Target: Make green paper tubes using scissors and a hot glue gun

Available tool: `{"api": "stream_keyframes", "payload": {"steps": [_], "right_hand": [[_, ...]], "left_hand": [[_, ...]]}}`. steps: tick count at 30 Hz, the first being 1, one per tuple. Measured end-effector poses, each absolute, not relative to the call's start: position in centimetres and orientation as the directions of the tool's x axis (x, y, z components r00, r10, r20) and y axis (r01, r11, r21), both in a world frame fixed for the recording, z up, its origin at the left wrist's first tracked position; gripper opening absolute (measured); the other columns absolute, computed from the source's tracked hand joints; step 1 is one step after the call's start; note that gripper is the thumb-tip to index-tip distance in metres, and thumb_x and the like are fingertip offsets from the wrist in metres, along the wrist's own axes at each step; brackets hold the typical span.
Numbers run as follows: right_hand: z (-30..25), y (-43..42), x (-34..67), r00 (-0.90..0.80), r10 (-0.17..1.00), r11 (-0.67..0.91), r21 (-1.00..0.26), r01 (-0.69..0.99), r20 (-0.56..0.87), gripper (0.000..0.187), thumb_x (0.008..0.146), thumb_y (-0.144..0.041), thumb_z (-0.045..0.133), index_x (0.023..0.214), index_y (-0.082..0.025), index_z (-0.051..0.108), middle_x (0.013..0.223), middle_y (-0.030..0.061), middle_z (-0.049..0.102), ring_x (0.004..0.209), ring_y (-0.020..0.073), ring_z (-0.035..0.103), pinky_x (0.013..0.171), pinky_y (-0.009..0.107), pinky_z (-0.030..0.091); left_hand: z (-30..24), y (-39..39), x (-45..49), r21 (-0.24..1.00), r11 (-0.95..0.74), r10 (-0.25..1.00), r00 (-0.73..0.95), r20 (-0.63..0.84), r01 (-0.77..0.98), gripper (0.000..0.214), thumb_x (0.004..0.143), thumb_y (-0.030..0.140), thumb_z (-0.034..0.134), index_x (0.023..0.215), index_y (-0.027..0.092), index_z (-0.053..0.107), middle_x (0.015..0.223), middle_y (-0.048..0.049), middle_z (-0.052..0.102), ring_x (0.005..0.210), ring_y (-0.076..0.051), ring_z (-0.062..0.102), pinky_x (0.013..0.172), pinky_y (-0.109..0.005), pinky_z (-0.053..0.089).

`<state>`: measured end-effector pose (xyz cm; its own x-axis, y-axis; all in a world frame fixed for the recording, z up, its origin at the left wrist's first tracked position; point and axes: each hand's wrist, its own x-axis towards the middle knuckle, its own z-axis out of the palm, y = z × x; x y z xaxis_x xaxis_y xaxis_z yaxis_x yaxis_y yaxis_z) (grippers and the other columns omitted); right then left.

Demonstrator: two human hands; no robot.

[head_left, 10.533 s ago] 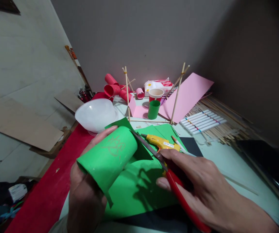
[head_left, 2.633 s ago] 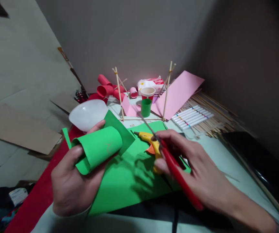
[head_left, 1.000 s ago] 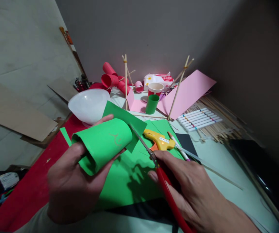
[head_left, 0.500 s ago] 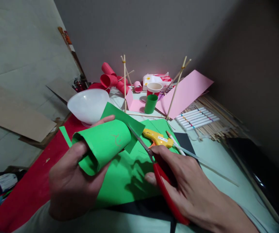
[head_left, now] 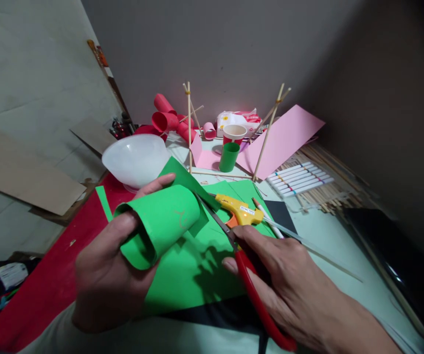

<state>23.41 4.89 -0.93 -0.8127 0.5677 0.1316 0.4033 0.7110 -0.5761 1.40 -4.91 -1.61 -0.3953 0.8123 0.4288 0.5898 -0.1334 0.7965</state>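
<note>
My left hand (head_left: 105,275) is wrapped round a rolled tube of green paper (head_left: 160,223) with a loose flap at its far end. My right hand (head_left: 289,290) grips red-handled scissors (head_left: 252,290). Their blades (head_left: 214,216) point up and left and reach the flap's edge at the tube's far end. Beneath both hands lies a flat green sheet (head_left: 193,275) on black paper (head_left: 212,314).
A yellow glue gun (head_left: 239,210) and a pencil (head_left: 267,219) lie just beyond the scissors. Further back stand a white bowl (head_left: 136,160), a green tube (head_left: 228,157), a paper cup (head_left: 234,133), red paper rolls (head_left: 166,120), a stick frame (head_left: 190,130), pink paper (head_left: 282,140) and markers (head_left: 300,179).
The green tube has shifted slightly right and tilted in my left hand. The scissors have edged a little further along the flap at the tube's end.
</note>
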Motion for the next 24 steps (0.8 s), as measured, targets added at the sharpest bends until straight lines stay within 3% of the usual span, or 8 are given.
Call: {"api": "stream_keyframes", "payload": {"steps": [4,8,12,14,17,19,21,24], "right_hand": [[-0.7,5.2,23.5,-0.826,0.556,0.682,-0.616,0.393,0.088,0.019,0.105,-0.037,0.05,0.101,-0.021,0.06,0.071,-0.0025,0.065,0.053,0.0147,0.054,0.053,0.029,0.039],[-0.8,5.5,23.6,-0.813,0.571,0.665,-0.645,0.377,0.113,0.022,0.102,-0.042,0.057,0.105,-0.021,0.061,0.071,-0.0029,0.065,0.054,0.0146,0.054,0.053,0.028,0.039],[-1.0,5.7,23.6,-0.807,0.576,0.667,-0.645,0.374,0.129,0.024,0.101,-0.044,0.06,0.107,-0.02,0.061,0.069,-0.0034,0.064,0.052,0.0146,0.053,0.053,0.027,0.039],[-1.2,5.7,23.6,-0.809,0.566,0.691,-0.626,0.361,0.158,0.024,0.103,-0.045,0.057,0.104,-0.021,0.06,0.071,-0.0024,0.066,0.055,0.0157,0.055,0.054,0.028,0.04],[-1.4,5.6,23.7,-0.813,0.555,0.717,-0.597,0.36,0.176,0.025,0.106,-0.045,0.05,0.104,-0.022,0.06,0.076,-0.0009,0.069,0.06,0.0176,0.06,0.056,0.03,0.041],[-1.4,5.5,23.8,-0.816,0.559,0.711,-0.591,0.38,0.148,0.023,0.107,-0.042,0.048,0.109,-0.022,0.06,0.077,-0.0014,0.069,0.059,0.0178,0.061,0.055,0.03,0.041],[-1.3,5.3,23.8,-0.82,0.561,0.7,-0.594,0.397,0.113,0.02,0.107,-0.037,0.048,0.112,-0.022,0.06,0.074,-0.0024,0.068,0.056,0.0176,0.059,0.054,0.031,0.04],[-1.1,5.2,23.9,-0.824,0.56,0.694,-0.594,0.407,0.09,0.019,0.106,-0.033,0.047,0.111,-0.022,0.061,0.072,-0.0023,0.067,0.055,0.0177,0.058,0.053,0.031,0.039]], "left_hand": [[-1.7,-5.1,0.0,0.774,-0.172,0.87,-0.275,0.41,0.61,0.082,0.07,0.018,0.086,0.146,0.035,0.062,0.156,0.0049,0.057,0.144,-0.038,0.053,0.121,-0.042,0.048],[-2.0,-5.1,0.2,0.777,-0.237,0.826,-0.3,0.477,0.583,0.074,0.078,0.012,0.077,0.146,0.035,0.062,0.158,0.0073,0.054,0.148,-0.035,0.048,0.121,-0.042,0.048],[-0.9,-4.2,1.9,0.931,-0.15,0.806,-0.504,0.309,0.332,0.053,0.083,0.012,0.066,0.132,0.028,0.074,0.145,0.0055,0.066,0.151,-0.033,0.044,0.114,-0.041,0.055],[-0.1,-3.6,2.8,0.974,-0.169,0.768,-0.599,0.227,0.152,0.045,0.085,0.015,0.054,0.123,0.021,0.079,0.136,0.0015,0.072,0.149,-0.032,0.047,0.1,-0.036,0.064],[0.8,-2.9,3.6,0.967,-0.24,0.776,-0.615,0.139,-0.084,0.044,0.082,0.018,0.05,0.114,0.014,0.08,0.123,-0.0048,0.078,0.13,-0.032,0.066,0.076,-0.034,0.071],[0.9,-2.9,3.7,0.951,-0.258,0.809,-0.576,0.116,-0.17,0.042,0.081,0.019,0.052,0.111,0.013,0.08,0.114,-0.0065,0.081,0.108,-0.029,0.077,0.073,-0.036,0.071],[0.9,-3.0,3.5,0.952,-0.246,0.824,-0.556,0.105,-0.185,0.041,0.082,0.019,0.053,0.113,0.011,0.079,0.111,-0.0075,0.082,0.1,-0.027,0.079,0.075,-0.035,0.07],[0.7,-3.3,2.9,0.972,-0.21,0.818,-0.564,0.116,-0.106,0.044,0.084,0.02,0.055,0.121,0.008,0.076,0.126,-0.0082,0.077,0.129,-0.028,0.066,0.08,-0.028,0.068]]}}
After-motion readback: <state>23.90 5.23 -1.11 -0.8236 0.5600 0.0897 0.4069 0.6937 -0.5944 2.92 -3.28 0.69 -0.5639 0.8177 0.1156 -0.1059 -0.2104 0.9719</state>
